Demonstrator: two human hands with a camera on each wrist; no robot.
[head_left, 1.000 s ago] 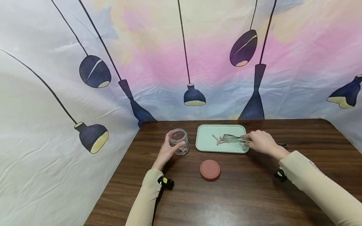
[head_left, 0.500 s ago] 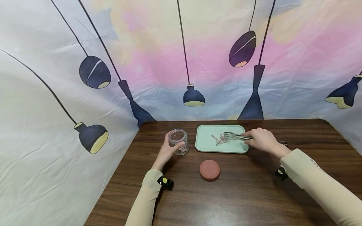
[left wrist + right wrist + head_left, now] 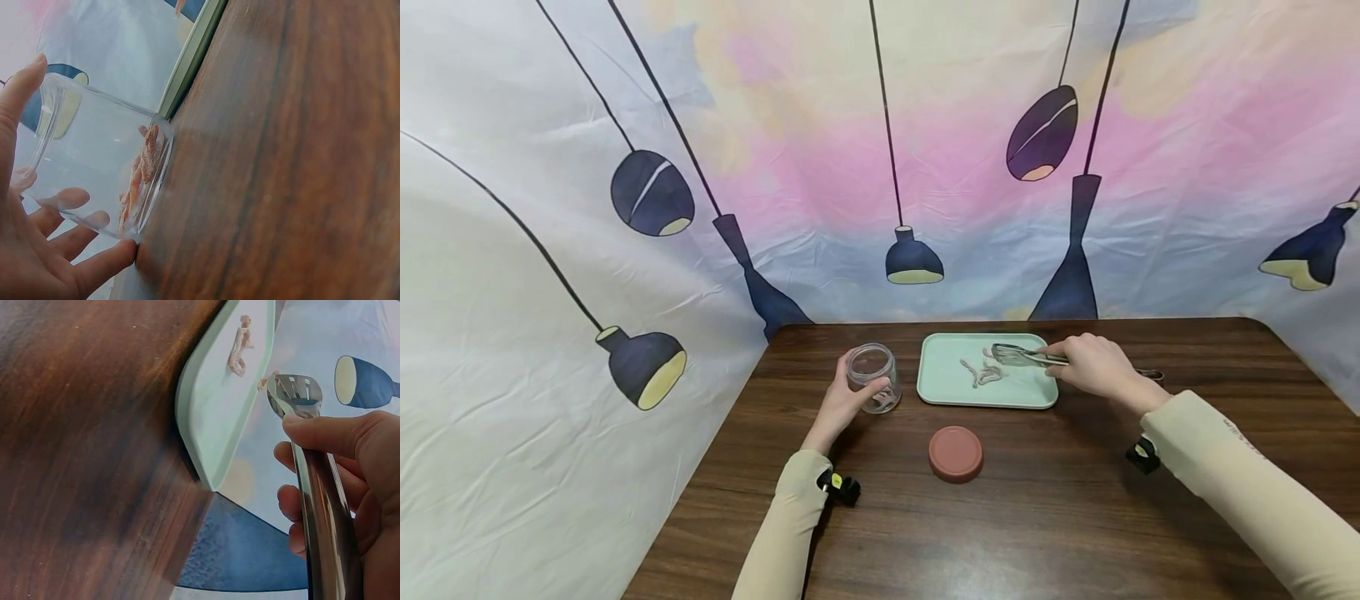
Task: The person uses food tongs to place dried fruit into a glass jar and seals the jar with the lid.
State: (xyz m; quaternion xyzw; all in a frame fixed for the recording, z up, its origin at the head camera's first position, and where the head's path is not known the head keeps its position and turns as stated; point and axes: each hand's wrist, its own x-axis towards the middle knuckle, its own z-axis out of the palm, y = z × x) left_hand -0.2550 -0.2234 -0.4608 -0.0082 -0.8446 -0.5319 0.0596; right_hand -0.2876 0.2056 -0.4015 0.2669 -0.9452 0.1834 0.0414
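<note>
My left hand (image 3: 842, 404) grips a clear glass jar (image 3: 103, 150) that stands upright and lidless on the table. Thin, wrinkled pinkish-brown strips (image 3: 144, 165) lie at the bottom of the jar. My right hand (image 3: 1090, 364) holds metal serving tongs (image 3: 322, 506) with slotted ends, over the right part of a pale green tray (image 3: 940, 390). At the tips of the tongs shows a bit of strip (image 3: 263, 382). More strips (image 3: 985, 375) lie in a small group on the tray, just left of and nearer than the tongs.
A round reddish lid (image 3: 956, 453) lies on the dark wood table (image 3: 1000, 533), nearer than the tray. Behind the table's back edge hangs a cloth (image 3: 820, 167) printed with lamps.
The tongs have shifted from the group of strips toward the back of the tray, with a bit of strip now at their tips. My left hand and the jar stay put.
</note>
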